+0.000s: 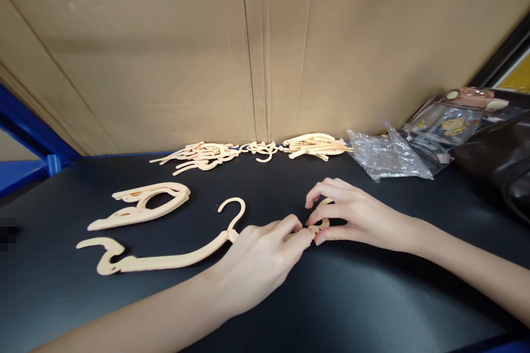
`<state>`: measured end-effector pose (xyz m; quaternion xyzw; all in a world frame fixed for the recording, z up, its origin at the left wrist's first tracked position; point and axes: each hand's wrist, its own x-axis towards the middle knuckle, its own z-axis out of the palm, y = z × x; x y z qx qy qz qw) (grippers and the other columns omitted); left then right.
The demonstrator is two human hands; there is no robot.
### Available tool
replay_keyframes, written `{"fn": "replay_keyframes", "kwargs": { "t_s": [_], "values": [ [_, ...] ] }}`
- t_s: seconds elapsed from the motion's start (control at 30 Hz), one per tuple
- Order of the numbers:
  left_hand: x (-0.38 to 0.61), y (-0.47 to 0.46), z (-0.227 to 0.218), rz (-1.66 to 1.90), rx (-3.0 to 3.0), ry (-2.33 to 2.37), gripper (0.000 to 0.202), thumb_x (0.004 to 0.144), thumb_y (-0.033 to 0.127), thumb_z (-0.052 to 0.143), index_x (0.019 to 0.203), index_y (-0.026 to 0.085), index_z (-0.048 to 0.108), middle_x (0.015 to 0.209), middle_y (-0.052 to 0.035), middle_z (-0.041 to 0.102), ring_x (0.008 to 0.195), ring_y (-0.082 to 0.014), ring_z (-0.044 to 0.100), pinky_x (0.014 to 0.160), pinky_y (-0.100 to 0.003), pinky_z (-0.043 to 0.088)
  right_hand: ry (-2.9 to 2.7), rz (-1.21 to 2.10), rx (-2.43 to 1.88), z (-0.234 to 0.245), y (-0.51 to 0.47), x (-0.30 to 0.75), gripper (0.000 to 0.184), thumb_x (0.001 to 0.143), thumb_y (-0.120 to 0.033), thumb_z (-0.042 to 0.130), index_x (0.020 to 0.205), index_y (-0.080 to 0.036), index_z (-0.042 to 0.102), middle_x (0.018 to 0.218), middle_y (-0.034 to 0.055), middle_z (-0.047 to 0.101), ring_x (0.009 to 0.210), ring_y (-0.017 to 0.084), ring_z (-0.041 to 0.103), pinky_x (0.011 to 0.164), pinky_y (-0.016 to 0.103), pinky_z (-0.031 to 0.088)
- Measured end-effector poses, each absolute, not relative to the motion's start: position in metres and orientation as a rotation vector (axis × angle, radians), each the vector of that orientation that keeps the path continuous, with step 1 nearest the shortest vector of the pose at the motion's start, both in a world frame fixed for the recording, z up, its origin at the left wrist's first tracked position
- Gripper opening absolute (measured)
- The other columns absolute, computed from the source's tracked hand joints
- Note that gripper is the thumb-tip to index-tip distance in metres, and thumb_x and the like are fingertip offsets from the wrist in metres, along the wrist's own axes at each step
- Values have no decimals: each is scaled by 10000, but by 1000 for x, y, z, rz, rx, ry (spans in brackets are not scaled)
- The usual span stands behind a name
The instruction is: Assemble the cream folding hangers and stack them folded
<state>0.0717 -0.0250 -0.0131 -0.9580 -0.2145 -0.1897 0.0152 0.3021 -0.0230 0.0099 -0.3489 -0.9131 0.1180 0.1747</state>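
Note:
A cream plastic hanger [165,259] lies flat on the black table [372,298], its hook pointing away from me. My left hand [260,256] rests over the hanger's middle, fingers curled and pinching a small cream piece. My right hand [351,215] meets it from the right, fingers closed on that same small curved cream part [321,225]. Most of this part is hidden under my fingers.
A stack of folded cream hanger pieces [143,207] lies to the left. Several loose cream pieces [256,151] are piled along the cardboard wall [248,49]. Crumpled clear plastic bags [385,157] and a dark bag [497,160] sit at the right. Blue shelf frame [25,143] at left.

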Motion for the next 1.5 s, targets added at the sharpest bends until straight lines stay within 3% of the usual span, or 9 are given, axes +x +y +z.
{"fn": "replay_keyframes", "kwargs": {
  "t_s": [0.23,0.5,0.7,0.8,0.93,1.1,1.23,1.33,1.5],
  "values": [
    [74,-27,-13,-682,-2946,-667,173,970,173,424,1045,172,580,860,4,626,673,-135,598,507,-252,442,-2631,218,-963,15,-21,307,221,890,-433,589,912,-259,724,797,18,510,790,153,460,681,267,367],
    [76,-27,-14,-539,-2789,-591,122,923,147,485,956,137,602,838,-26,628,729,-180,568,599,-297,482,-2752,328,-1266,23,-10,331,166,919,-356,570,920,-253,700,757,-17,636,737,146,548,653,255,363],
    [65,-34,-13,-396,-2591,-516,323,855,126,544,1178,112,547,1170,-85,585,947,-212,566,689,-299,471,-2688,303,-1671,36,-6,339,194,926,-316,501,899,-240,678,773,-12,675,684,161,598,592,252,346],
    [48,-34,-7,-312,-2517,-568,263,905,198,495,1150,128,561,969,-62,629,764,-183,588,589,-296,432,-2672,299,-1743,39,-7,340,214,927,-329,468,840,-226,635,721,-8,643,623,158,569,553,250,324],
    [17,-26,8,-296,-2376,-682,375,971,264,359,642,188,522,508,1,483,413,-160,494,412,-304,266,-2616,332,-1745,37,-8,341,234,924,-367,449,762,-220,533,644,-19,582,558,149,519,517,251,303],
    [-15,-27,27,-90,-2018,-1025,455,972,395,312,688,179,594,368,20,396,297,-159,418,406,-244,133,-2615,342,-1723,33,-9,340,267,937,-392,411,740,-223,473,626,-19,556,547,150,502,517,260,298],
    [-30,-47,9,62,-1889,-1346,515,957,512,266,895,188,662,392,28,409,330,-161,448,423,-207,153,-2638,222,-1710,31,-8,337,198,903,-361,451,766,-220,476,725,6,581,624,169,541,562,268,340],
    [-33,-58,-13,96,-1999,-1239,458,968,365,266,1000,145,666,540,-38,543,388,-189,504,407,-235,176,-2635,219,-1681,29,-9,337,183,852,-391,537,801,-218,505,820,23,605,699,185,577,594,274,377],
    [-25,-57,-17,-19,-2084,-1086,553,978,421,201,899,143,673,578,-86,563,415,-239,538,379,-277,267,-2598,251,-1653,26,-12,341,327,827,-535,578,838,-210,541,889,34,616,757,193,600,621,283,409]
  ]
}}
